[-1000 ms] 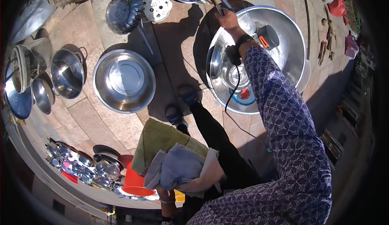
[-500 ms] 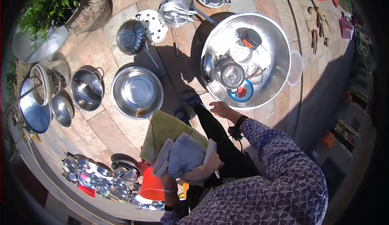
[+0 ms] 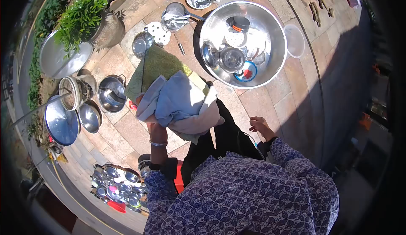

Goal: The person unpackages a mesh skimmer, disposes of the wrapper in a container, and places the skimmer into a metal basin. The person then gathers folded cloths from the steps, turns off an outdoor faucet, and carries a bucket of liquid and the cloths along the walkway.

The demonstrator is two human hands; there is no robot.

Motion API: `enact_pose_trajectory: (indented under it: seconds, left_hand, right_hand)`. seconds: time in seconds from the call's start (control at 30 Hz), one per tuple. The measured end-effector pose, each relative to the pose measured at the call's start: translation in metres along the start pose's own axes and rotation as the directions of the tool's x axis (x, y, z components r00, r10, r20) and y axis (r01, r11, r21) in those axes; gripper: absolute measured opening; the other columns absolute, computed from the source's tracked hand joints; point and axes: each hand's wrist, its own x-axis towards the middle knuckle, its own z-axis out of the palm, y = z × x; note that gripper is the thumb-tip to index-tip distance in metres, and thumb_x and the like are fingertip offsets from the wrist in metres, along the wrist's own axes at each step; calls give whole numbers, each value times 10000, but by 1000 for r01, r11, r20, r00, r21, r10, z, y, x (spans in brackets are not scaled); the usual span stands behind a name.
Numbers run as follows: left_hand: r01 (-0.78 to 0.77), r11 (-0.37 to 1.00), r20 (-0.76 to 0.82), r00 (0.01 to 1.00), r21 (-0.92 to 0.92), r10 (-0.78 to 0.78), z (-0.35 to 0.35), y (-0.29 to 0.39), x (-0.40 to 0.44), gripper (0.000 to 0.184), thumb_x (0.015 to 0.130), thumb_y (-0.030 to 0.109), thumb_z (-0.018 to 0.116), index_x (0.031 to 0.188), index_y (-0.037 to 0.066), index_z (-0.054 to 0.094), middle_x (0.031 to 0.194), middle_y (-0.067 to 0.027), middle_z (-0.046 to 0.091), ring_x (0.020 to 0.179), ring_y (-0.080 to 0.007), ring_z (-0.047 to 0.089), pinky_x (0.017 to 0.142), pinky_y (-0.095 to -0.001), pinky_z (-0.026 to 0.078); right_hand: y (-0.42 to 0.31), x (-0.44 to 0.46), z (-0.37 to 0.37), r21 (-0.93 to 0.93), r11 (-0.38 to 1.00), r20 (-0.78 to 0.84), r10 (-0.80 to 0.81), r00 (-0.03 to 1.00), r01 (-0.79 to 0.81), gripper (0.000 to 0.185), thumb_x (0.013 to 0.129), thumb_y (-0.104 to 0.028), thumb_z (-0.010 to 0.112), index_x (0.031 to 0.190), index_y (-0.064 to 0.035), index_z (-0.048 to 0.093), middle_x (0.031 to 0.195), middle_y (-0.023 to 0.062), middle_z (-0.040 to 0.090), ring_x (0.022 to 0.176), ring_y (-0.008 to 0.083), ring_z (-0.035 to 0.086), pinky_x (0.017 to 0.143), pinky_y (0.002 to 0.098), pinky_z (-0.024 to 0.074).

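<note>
My left hand [image 3: 157, 129], with a bracelet at the wrist, grips a bundle of cloths from below; its fingers are mostly hidden. On top lies a light blue cloth [image 3: 179, 97], with pale pinkish folds around it. Beneath and beyond it a green patterned cloth [image 3: 163, 67] spreads out, covering the ground there. My right hand [image 3: 261, 127] hangs free at the right with nothing in it, its fingers loosely apart. Ahead of it on the paving stands a large metal tub [image 3: 277, 65] holding a lidded pot [image 3: 231, 59], a black-rimmed pot [image 3: 239, 23] and a blue-rimmed dish [image 3: 246, 72].
To the left are a steel pot [image 3: 111, 93], a metal bowl [image 3: 89, 117], a clear bucket [image 3: 69, 93] and a potted plant [image 3: 105, 31]. Lower left, many metal dishes [image 3: 120, 188] are piled. A strainer [image 3: 175, 9] and a perforated plate [image 3: 158, 33] lie beyond the cloths.
My left hand has carried the cloths forward, away from my body, and they now hide the wide steel basin. My right hand has drawn back from the tub's side. The view has shifted.
</note>
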Motion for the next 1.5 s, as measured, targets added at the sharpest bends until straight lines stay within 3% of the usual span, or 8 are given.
enact_pose_trajectory:
  seconds: [0.03,0.13,0.77,0.83,0.87,0.97,1.37,1.5]
  left_hand:
    - [252,770,42,958,-587,-283,1,-9,7,342,793,43,549,1129,6,501,1163,-110,503,1082,-220,489,885,-358,432]
    - [182,686,-4,965,-705,-260,18,54,29,260,805,18,522,1061,43,560,1051,-87,577,1035,-223,528,856,-365,441]
    - [321,920,676,731,-224,-90,240,169,-152,211,823,63,536,1007,-31,573,971,-111,616,878,-179,605,749,-251,469]
    - [-914,364,772,360,179,524,284,157,-178,268,854,122,496,1073,-27,533,1034,-116,590,906,-190,593,756,-280,473]
    - [-517,856,693,619,6,369,319,134,-196,327,843,111,507,1142,-20,485,1083,-107,567,962,-202,566,798,-308,459]
    - [436,887,897,438,-155,-59,393,143,-292,489,650,-100,485,1131,-12,494,1052,-54,574,920,-134,547,779,-258,437]
    - [270,892,922,-240,363,-303,579,167,-443,626,687,28,696,1231,33,386,1128,-60,523,1048,-174,497,908,-302,410]
    - [135,961,967,-120,240,-225,665,159,-477,739,621,84,771,1242,40,373,1123,-49,519,1044,-177,496,905,-310,407]
  right_hand:
    - [21,-13,3,50,999,-24,6,1000,-4,444,783,-176,561,1169,29,487,841,101,610,593,187,629,489,267,473]
    - [65,-21,6,185,983,-6,3,1000,-2,442,791,-160,557,1176,39,473,821,117,577,608,221,629,490,281,473]
    - [185,-176,-130,647,568,-165,-547,821,509,613,809,-290,602,1324,-80,345,1022,112,561,931,180,570,699,296,477]
    - [202,-197,-153,735,370,-207,-676,707,569,750,775,-359,632,1365,-85,258,1187,127,491,1042,199,516,807,315,447]
    - [208,-212,-164,733,317,-252,-696,673,602,778,749,-353,659,1357,-68,267,1214,128,476,1064,206,501,839,319,430]
    - [256,-231,-180,626,401,-237,-720,652,670,733,718,-267,701,1299,-9,337,1204,113,489,1065,215,494,906,321,386]
    - [413,-221,-244,675,336,-628,-204,751,657,486,790,-176,632,1193,20,442,1120,106,550,1019,204,516,881,312,395]
    - [459,-173,-285,555,537,-714,-83,695,635,398,841,-142,521,1192,30,449,1141,114,542,1045,234,505,902,311,372]
